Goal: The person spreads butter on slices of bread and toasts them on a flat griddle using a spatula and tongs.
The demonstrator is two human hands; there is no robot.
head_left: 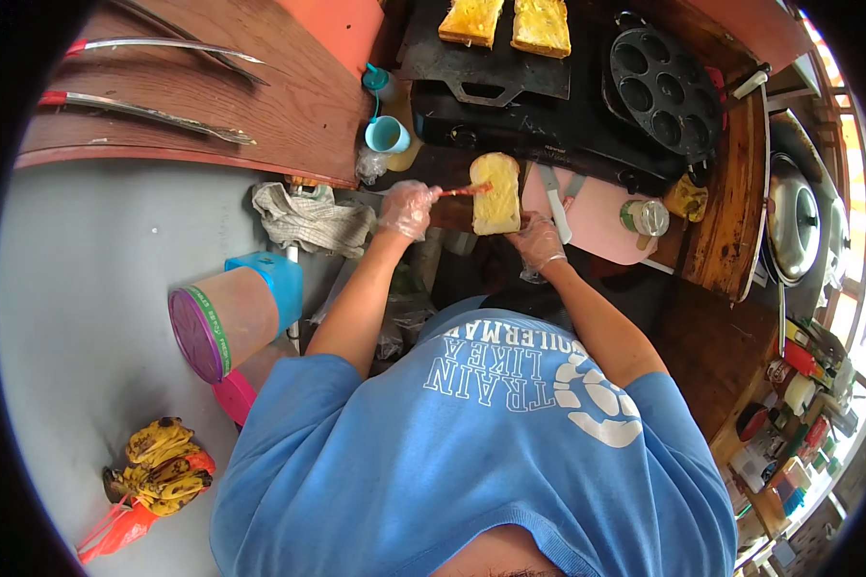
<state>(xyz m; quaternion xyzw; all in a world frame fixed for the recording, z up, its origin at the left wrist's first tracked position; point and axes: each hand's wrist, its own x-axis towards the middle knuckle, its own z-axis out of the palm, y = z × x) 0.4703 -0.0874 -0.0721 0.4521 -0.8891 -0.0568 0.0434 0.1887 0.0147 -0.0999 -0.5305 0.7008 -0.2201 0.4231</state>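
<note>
Supporting a bread slice (496,207) by its five-o'clock corner, the gloved right hand (539,242) has its grip closed on it. The gloved left hand (409,210), at the slice's nine o'clock, grips a red utensil (464,190) over the yellow-coated face; a knife (556,209) lies at three o'clock on a pink board (606,236).

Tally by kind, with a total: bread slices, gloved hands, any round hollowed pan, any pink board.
Yellow-topped rectangular bread slices: 3
Hands in clear plastic gloves: 2
Round black pan with hollows: 1
Flat pink board: 1
Total: 7
</note>
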